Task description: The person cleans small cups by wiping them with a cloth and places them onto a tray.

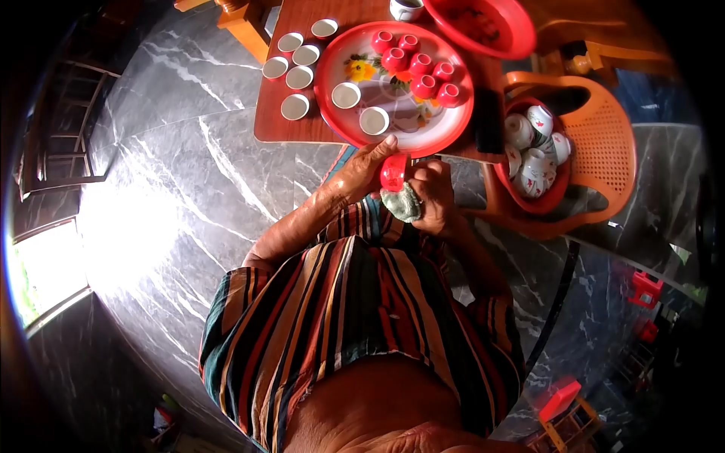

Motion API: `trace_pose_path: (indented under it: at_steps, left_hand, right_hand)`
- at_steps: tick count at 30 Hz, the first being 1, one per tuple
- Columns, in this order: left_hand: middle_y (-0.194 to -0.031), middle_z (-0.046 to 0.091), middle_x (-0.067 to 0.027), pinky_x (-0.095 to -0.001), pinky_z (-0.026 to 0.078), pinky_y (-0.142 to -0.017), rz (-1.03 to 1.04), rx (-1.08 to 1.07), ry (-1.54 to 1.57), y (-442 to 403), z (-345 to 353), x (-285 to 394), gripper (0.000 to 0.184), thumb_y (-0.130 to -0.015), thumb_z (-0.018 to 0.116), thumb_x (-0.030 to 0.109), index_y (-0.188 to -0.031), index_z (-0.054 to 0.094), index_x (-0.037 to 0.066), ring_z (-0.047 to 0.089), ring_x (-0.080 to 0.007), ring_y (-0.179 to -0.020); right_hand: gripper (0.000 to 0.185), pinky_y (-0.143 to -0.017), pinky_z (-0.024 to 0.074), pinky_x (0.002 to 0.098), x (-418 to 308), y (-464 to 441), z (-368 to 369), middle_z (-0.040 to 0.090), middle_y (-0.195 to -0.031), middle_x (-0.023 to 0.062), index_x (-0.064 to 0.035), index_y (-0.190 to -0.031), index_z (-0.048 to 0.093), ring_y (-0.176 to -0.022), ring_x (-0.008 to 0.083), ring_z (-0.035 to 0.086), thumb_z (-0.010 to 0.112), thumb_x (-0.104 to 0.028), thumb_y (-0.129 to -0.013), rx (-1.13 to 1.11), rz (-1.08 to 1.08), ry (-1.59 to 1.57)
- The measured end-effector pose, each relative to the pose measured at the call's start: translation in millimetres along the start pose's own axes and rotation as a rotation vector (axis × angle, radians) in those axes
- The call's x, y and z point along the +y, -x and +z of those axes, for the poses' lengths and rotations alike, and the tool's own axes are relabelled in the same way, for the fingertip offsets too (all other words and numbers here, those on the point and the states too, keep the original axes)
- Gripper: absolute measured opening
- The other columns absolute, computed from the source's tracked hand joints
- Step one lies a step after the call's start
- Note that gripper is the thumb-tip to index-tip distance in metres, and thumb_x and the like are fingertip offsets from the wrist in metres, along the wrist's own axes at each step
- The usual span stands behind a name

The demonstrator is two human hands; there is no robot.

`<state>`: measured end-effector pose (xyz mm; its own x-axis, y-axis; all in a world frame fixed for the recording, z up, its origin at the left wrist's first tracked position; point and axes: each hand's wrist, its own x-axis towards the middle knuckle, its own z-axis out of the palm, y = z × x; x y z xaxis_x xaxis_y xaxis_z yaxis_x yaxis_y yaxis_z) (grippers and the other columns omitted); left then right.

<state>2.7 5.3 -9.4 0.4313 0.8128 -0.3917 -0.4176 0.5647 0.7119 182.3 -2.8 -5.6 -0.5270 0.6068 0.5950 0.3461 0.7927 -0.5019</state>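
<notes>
- A reddish-brown wooden table fills the far middle of the scene.
- An orange plastic armchair stands to its right.
- A round, red-rimmed floral tray rests on the table, its near rim just beyond the person at work.
- One red basin sits beyond the tray at far right; another red basin, on the armchair, is filled with patterned white bowls.
- The left hand grips a red cup near the table's edge, thumb reaching far, fingers curled and partly hidden.
- The right hand, fingers bent and bunched, clasps a pale green cloth against the cup's near end.
- The red cup lies between the two hands, its long axis running near to far; which end is the mouth cannot be told.
- Seven overturned red cups cluster on the tray's far right, two upright white-lined cups on its near left; six more upright cups stand left of it.
</notes>
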Motion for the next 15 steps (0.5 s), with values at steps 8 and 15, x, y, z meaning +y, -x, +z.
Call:
trace_pose_path:
  at_steps: [8, 15]
  left_hand:
    - [-0.096, 0.057, -0.0018, -0.0224, 0.044, -0.061, 0.328, -0.039, -0.180, 14.1, 22.4, 4.9, 0.045, -0.091, 0.058, 0.036, -0.122, 0.049, 0.005, 0.053, -0.0074, -0.076]
    - [-0.095, 0.060, -0.0052, -0.0241, 0.046, -0.061, 0.060, -0.142, 0.024, 10.4, 3.6, 14.0, 0.046, -0.085, 0.065, 0.027, -0.120, 0.051, 0.002, 0.057, -0.0119, -0.081]
  right_hand:
    - [0.019, -0.070, 0.0509, 0.0299, -4.4, 2.3, -5.6, 0.063, -0.088, 0.0102, 0.0030, -0.095, 0.061, -0.078, 0.0174, 0.063, 0.067, -0.002, -0.078, 0.286, 0.760, -0.515]
    - [0.054, -0.088, 0.0416, 0.0408, -3.8, -29.5, -38.6, 0.058, -0.110, 0.0141, -0.0074, -0.119, 0.053, -0.100, 0.0327, 0.055, 0.069, 0.000, -0.068, 0.006, 0.030, 0.047]
